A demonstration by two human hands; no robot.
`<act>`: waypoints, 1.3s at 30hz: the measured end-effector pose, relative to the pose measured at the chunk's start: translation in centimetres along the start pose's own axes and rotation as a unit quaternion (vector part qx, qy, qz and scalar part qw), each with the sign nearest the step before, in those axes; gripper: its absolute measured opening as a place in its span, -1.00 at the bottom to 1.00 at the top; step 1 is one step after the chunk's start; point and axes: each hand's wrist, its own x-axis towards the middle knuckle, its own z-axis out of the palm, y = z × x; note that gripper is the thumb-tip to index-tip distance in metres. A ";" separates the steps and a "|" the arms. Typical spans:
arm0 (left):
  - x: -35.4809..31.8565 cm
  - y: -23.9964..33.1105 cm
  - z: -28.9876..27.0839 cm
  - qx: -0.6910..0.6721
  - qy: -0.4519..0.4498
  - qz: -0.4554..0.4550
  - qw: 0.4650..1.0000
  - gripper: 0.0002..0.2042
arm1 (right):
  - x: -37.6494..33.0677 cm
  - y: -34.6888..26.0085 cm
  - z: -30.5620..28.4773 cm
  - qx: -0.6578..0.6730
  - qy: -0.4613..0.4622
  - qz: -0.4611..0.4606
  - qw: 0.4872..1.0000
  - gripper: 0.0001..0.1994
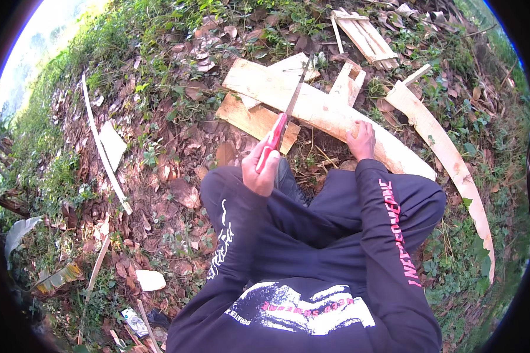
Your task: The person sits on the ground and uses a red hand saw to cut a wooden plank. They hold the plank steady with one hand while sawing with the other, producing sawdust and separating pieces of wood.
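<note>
Red-handled saw raised over a pale plank, lettered sleeves on both arms

From here the lettering catches my eye first: white script down the left sleeve (232, 235), bold pinkish-red capitals down the right sleeve (397, 235), and a white printed patch (333, 317) across the front of the dark top. Low on the left, a small printed packet (134, 322) lies among wood scraps, its print too small to make out.

All this is outdoors, on ground (165, 188) of bare soil and dry brown leaves, with green undergrowth (159, 29) above and bright light at the upper left. The person sits with knees spread in dark trousers (294, 235).

The left hand (261, 172) is closed round the handle of the handsaw (290, 109), whose blade points away across the wide plank (318, 112); whether it touches, I can't tell. The right hand (362, 141) rests on that plank, fingers bent; I can't tell whether it clamps the edge. Beneath lies a shorter board (247, 120), and just beyond, a piece with a squared hole (347, 82)
</note>
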 end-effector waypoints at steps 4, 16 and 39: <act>-0.3 0.9 5.5 0.117 0.010 0.000 0.993 -0.55 | 5.5 2.5 2.1 -0.131 0.225 0.041 0.965 -0.48; 1.8 1.7 12.5 0.169 0.019 -0.059 0.984 -0.55 | 11.3 6.3 3.6 -0.170 0.165 0.193 0.952 -0.50; -1.1 3.8 15.1 0.283 -0.032 -0.081 0.955 -0.56 | 12.4 7.7 3.2 -0.169 0.176 0.180 0.953 -0.54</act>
